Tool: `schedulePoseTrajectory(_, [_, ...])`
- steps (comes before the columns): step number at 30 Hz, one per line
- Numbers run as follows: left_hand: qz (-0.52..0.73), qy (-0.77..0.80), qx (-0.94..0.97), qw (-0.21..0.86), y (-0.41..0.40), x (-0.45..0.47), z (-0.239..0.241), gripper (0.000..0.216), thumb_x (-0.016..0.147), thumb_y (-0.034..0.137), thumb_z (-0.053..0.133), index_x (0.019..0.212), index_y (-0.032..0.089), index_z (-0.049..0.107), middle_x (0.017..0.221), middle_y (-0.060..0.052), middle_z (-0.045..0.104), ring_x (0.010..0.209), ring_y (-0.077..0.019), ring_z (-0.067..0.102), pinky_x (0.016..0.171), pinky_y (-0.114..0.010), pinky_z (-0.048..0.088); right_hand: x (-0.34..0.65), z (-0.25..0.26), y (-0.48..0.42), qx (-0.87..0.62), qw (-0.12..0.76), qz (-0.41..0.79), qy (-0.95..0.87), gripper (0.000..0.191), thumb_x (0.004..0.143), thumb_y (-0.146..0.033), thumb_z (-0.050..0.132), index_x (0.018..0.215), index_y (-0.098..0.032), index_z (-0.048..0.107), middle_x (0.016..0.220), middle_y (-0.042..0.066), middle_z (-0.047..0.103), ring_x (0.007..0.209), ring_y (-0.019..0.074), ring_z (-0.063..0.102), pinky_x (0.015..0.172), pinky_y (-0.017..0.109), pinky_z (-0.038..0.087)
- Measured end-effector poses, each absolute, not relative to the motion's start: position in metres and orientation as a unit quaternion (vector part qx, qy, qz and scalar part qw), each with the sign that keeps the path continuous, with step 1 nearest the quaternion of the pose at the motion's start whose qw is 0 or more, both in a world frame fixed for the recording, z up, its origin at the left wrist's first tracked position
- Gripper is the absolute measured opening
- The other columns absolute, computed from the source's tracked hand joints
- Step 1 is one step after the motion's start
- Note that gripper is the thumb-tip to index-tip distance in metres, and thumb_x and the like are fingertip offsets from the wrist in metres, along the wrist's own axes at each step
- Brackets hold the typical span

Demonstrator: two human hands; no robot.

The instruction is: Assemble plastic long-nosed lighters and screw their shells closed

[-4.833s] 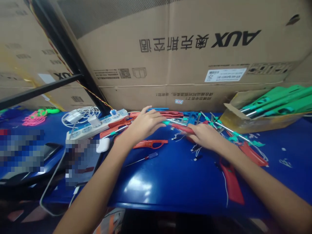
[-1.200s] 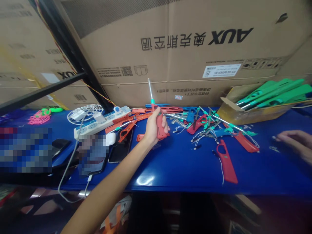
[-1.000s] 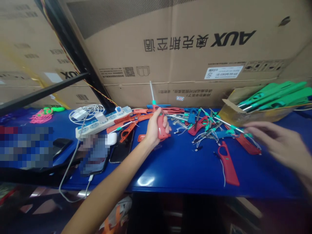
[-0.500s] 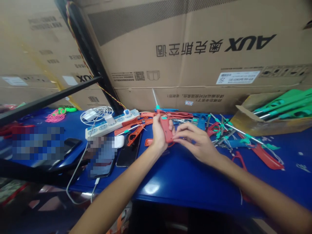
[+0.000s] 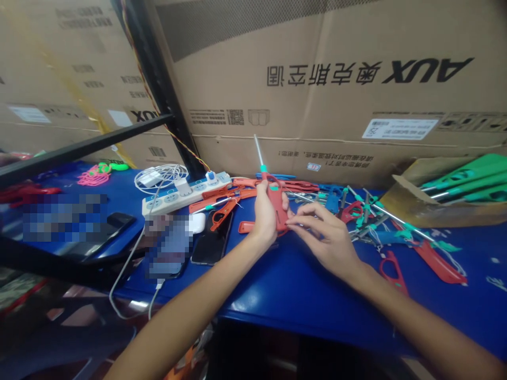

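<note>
Nearest, at the bottom of the frame, a shiny blue tabletop runs across. Above it, at the centre, the left hand has its fingers wrapped around a red plastic lighter with a green collar and thin silver tube, tube tilted up and slightly left. The right hand brings thumb and forefinger close together at the handle's lower end; whether they pinch something small cannot be told. The step in hand looks like fine fingertip work on that end; the next move calls for a steady left grip and precise right fingertips.

Lower right of centre lies a red plastic shell with a finger loop, partly behind the right forearm. Farther back, right of centre, is a jumble of coloured plastic parts and metal tubes; beyond stands a large brown cardboard carton.
</note>
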State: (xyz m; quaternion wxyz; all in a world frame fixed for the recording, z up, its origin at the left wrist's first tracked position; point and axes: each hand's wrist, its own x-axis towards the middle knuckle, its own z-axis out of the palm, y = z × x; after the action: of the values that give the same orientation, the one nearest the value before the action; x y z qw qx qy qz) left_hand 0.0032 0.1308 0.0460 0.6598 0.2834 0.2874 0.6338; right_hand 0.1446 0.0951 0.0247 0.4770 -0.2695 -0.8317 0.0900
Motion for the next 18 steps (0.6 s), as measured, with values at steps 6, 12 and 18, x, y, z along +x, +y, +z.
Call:
schedulePoseTrajectory(6, [0.641, 0.305, 0.269, 0.65, 0.129, 0.006, 0.044, 0.039, 0.102, 0.044, 0.03, 0.078, 0.02, 0.049, 0.044, 0.004, 0.045, 0.034, -0.0109, 0.046, 0.041, -0.018, 0.038, 0.143, 0.017, 0.093, -0.258, 0.475, 0.061, -0.839, 0.02, 0.097, -0.014, 0.061, 0.11, -0.023, 0.072, 0.1, 0.007, 0.065, 0.09, 0.0179, 0.065, 0.079, 0.035, 0.056])
schedulePoseTrajectory(12, [0.636, 0.3, 0.254, 0.664, 0.13, 0.004, 0.044, 0.038, 0.101, 0.042, 0.028, 0.078, 0.02, 0.049, 0.046, 0.004, 0.045, 0.034, -0.0106, 0.045, 0.04, -0.018, 0.037, 0.142, 0.013, 0.093, -0.266, 0.453, -0.013, -0.851, 0.023, 0.098, -0.016, 0.06, 0.117, -0.022, 0.071, 0.107, 0.009, 0.07, 0.095, 0.0195, 0.067, 0.08, 0.035, 0.059])
schedulePoseTrajectory(18, [0.634, 0.308, 0.236, 0.668, 0.131, 0.001, 0.047, 0.04, 0.101, 0.04, 0.025, 0.078, 0.02, 0.05, 0.046, 0.004, 0.045, 0.034, -0.012, 0.046, 0.037, -0.019, 0.036, 0.141, 0.012, 0.092, -0.279, 0.435, -0.06, -0.854, 0.022, 0.099, -0.017, 0.059, 0.116, -0.021, 0.071, 0.111, 0.01, 0.071, 0.096, 0.0193, 0.068, 0.081, 0.034, 0.06])
